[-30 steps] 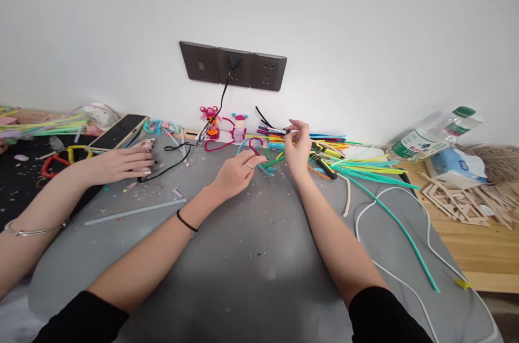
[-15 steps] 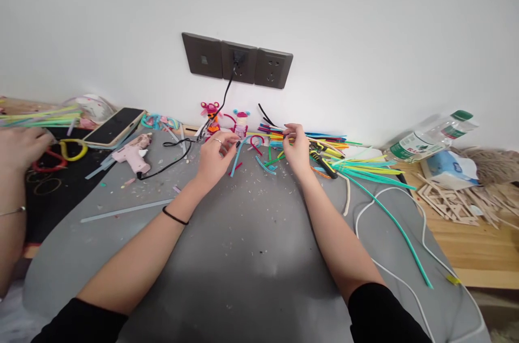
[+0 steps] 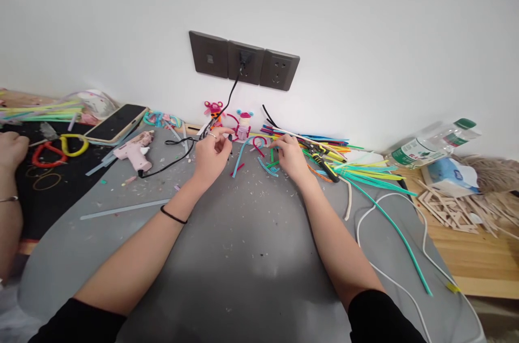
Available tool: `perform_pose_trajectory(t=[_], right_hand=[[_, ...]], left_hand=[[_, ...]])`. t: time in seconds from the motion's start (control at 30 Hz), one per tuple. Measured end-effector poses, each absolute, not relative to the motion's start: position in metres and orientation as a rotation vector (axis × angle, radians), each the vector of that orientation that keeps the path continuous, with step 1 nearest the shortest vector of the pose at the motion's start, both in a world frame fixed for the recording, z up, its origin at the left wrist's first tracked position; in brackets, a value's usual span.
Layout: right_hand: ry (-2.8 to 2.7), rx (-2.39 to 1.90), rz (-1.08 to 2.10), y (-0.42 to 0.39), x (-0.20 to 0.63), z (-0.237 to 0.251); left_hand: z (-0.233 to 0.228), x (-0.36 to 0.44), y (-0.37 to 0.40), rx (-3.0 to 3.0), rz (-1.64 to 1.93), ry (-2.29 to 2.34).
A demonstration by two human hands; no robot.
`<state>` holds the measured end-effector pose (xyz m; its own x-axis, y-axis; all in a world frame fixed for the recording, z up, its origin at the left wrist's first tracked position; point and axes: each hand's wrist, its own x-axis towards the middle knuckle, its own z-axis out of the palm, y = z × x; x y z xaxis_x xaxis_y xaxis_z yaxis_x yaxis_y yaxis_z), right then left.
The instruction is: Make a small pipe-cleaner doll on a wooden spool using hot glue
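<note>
Head view: the left hand (image 3: 211, 156) is pinching a small dark piece between thumb and fingertips, fingers curled nearly closed, at about eleven o'clock from the counter's (image 3: 251, 256) middle. The right hand (image 3: 290, 155) is lying palm down at twelve o'clock, fingers loosely bent over the short pipe cleaner pieces (image 3: 259, 156); whether it is gripping one I cannot tell. Two small figures (image 3: 229, 116) are standing finished by the wall, while many long pipe cleaners (image 3: 357, 167) are lying uncut at two o'clock, so the work looks partway along. The pinched piece is too small to identify. Another person's hand (image 3: 10, 151) is being cut off at nine o'clock.
</note>
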<state>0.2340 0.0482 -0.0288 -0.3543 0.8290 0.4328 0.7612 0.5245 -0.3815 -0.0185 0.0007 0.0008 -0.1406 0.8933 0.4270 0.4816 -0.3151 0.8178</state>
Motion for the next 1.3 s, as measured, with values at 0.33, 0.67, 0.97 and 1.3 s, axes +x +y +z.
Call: perform_pose_trajectory(t=[0.33,0.67,0.97,1.3], right_hand=[[-2.256,-1.39,0.157,0.044,0.23,-0.029],[-2.199,-1.37,0.223,0.046,0.23,-0.035],[-2.076,-1.339,0.175,0.048,0.23,-0.037],[-1.68,-1.332,0.13,0.05,0.238,-0.023]], left_hand=[[0.007,-0.018,0.001,2.014,0.499,2.064],[0.008,-0.021,0.005,1.927,0.147,2.31],[0.008,-0.024,0.008,1.905,0.126,2.31],[0.01,-0.022,0.005,1.896,0.16,2.3]])
